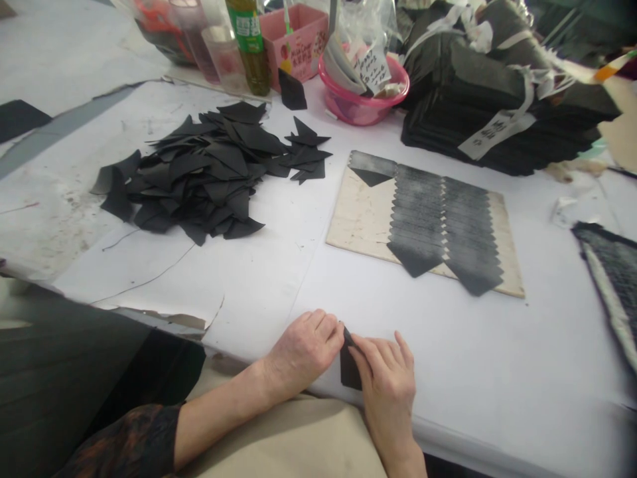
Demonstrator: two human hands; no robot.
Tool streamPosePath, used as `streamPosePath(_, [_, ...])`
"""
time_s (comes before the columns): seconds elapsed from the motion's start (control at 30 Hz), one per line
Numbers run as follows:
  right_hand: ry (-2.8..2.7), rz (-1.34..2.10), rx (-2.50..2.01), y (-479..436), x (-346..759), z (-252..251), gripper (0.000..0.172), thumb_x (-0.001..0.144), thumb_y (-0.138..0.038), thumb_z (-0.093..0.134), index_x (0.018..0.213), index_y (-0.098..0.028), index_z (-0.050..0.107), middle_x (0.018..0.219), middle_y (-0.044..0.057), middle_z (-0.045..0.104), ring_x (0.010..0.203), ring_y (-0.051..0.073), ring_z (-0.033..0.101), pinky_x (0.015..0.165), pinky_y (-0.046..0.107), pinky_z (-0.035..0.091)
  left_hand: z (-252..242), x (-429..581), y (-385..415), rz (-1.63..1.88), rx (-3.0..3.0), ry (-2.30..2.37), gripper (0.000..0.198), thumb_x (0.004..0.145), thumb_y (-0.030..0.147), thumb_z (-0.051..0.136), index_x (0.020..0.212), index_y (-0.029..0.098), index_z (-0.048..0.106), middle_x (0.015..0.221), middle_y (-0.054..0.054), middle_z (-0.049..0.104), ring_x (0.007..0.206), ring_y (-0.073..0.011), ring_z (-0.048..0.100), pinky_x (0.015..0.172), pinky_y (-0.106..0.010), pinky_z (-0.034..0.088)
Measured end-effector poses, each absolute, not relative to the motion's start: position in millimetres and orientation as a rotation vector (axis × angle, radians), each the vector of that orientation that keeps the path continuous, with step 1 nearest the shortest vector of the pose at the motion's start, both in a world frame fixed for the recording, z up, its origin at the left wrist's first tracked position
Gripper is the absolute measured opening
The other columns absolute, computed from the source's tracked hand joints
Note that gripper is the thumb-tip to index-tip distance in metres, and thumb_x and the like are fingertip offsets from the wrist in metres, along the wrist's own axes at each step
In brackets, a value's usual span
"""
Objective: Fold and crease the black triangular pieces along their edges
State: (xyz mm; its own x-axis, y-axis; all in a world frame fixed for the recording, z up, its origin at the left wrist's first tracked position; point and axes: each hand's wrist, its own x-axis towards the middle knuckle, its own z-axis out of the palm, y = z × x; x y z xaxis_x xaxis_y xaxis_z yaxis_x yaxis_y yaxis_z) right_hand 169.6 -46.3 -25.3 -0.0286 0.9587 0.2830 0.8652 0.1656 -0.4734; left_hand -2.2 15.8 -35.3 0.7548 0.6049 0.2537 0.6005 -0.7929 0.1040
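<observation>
Near the table's front edge my left hand (306,348) and my right hand (385,375) meet over one small black fabric piece (349,373). Both hands pinch its upper corner, and the piece lies flat on the white table (279,265). A loose heap of black cut pieces (199,172) lies at the far left. A pale board (363,212) to the right carries two overlapping rows of black pointed pieces (440,226).
At the back stand a pink bowl (365,106), a pink box (296,36), a green bottle (251,43) and clear cups. Tied bundles of black material (497,86) fill the back right. A dark strip (612,279) lies at the right edge.
</observation>
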Motion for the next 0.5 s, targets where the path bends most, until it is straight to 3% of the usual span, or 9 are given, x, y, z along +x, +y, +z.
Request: streamPosePath(0.5, [-1.979,0.119,-1.714,-57.1,175.1,-36.8,0.026,0.094,-0.010,0.052,0.110,-0.024,0.068,0.091,0.004,0.063,0.089,0.019,0.055,0.103,0.048,0.040,-33.1,-4.0,21.0,0.478,2.930,0.922,0.017,0.093,0.009,0.049,0.108,0.008,0.059,0.087,-0.008,0.055,0.077,-0.0205,0.053,0.066,-0.033,0.050])
